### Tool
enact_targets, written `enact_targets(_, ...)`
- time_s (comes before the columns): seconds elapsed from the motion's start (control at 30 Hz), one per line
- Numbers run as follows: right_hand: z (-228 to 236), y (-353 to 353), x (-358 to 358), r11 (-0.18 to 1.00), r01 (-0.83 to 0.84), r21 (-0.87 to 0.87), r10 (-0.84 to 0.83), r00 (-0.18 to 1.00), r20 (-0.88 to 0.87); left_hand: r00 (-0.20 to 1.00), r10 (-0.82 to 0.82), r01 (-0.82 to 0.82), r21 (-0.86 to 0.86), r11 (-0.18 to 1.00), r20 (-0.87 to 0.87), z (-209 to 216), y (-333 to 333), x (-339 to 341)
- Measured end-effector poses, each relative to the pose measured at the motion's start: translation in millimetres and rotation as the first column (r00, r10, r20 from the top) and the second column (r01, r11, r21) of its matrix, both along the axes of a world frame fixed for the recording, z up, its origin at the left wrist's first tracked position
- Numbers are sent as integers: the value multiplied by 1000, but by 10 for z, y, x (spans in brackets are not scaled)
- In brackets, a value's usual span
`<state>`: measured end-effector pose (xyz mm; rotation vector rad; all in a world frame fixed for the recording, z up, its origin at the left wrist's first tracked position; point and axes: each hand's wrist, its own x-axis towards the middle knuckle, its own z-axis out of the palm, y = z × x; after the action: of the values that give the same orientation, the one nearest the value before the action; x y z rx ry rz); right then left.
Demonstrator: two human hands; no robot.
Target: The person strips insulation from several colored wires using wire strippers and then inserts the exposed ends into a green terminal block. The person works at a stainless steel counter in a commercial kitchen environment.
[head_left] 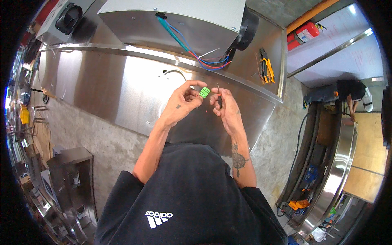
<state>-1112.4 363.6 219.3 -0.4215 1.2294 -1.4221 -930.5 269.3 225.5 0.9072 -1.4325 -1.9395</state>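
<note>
Between the thumb and fingers of my left hand (187, 100) is a small green terminal block (205, 92), held above the steel bench. My right hand (227, 105) is closed around a small screwdriver (219, 100) with a dark handle, its thin tip pointing away from me. The two hands are close together, with the screwdriver just right of the block and apart from it. Beyond them, blue, red and green wires (204, 62) come out of a hole in a grey metal box and are bundled by a white zip tie.
The metal box (175, 28) stands along the bench's (122, 90) far side. Yellow-handled pliers (266, 67) lie at the far right. A red fire extinguisher (306, 32) is behind them. Another person (343, 92) bends over a steel-edged table at right. Steel cabinets (71, 175) stand at left.
</note>
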Motion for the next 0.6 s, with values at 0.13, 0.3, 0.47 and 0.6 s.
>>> enact_targets(0.13, 117, 77, -39, 991, -113, 67, 132, 881, -454, 999, 32, -32, 16, 999, 9, -19, 2, 4)
enact_targets(0.3, 442, 127, 164, 993, -102, -51, 16, 564, -825, 999, 45, -45, 9, 999, 17, 17, -12, -1)
enact_targets(0.47, 356, 183, 191, 980, -173, -99, -34, 344, -938, 995, 93, -91, -40, 995, 47, 51, 19, -42)
enact_targets(0.6, 321, 189, 182, 967, -231, -112, -49, 262, -964, 989, 124, -113, -123, 986, 80, 14, 55, -73)
